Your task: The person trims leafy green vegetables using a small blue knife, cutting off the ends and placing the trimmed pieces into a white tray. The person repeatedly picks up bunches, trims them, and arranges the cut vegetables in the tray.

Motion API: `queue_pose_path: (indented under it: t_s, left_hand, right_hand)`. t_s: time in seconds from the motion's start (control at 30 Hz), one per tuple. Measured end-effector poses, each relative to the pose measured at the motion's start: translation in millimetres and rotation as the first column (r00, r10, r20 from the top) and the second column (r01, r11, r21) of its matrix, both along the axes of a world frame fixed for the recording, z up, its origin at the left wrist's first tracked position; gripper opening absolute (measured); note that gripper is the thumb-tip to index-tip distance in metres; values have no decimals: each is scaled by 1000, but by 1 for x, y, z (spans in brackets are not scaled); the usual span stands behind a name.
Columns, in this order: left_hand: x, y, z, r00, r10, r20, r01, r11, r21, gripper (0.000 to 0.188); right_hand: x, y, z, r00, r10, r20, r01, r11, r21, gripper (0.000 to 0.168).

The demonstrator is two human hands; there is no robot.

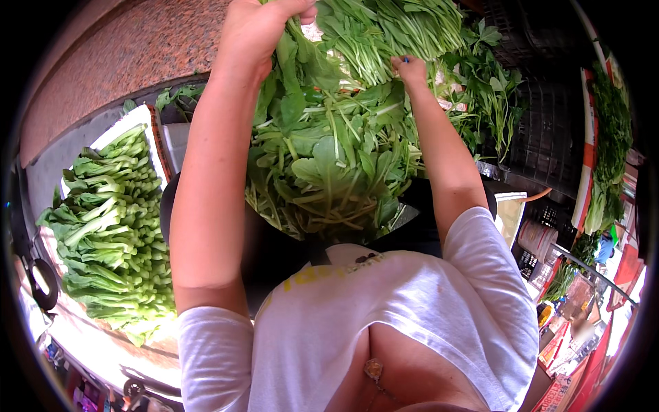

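At the top, my left hand (262, 31) grips a bunch of leafy greens (293, 92), whose broad leaves hang below it. My right hand (412, 72) is curled, and a small blue thing (406, 60) shows at its fingers; most of it is hidden, so I cannot tell what it is. Between my forearms and close to my lap sits a large heap of loose leafy greens (329, 165) with pale stems. Just beyond my right hand lie neat rows of trimmed greens (391, 31), their pale stems towards me.
On the left, stacked green stalks (118, 221) lie by a white foam box edge (154, 139). Black plastic crates (545, 129) stand at right, beside darker leafy stems (489, 98). A pink granite ledge (139, 51) runs along the upper left. More greens (610, 149) lie far right.
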State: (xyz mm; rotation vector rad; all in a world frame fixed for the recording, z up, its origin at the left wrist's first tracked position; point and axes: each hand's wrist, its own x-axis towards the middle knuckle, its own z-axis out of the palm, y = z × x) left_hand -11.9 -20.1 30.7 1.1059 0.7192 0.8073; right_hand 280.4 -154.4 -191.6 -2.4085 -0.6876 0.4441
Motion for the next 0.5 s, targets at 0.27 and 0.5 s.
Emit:
queue_pose_path:
  t_s: [0.27,0.5]
  left_hand:
    - [3,-3,2,1000,-3,-22,2,1000,-11,16]
    - [12,-24,-4,956,-188,-225,242,940,241,23]
  right_hand:
    - [-66,4,191,719,202,665,-492,825,280,25]
    - [-75,-14,213,921,389,16,-368,858,359,15]
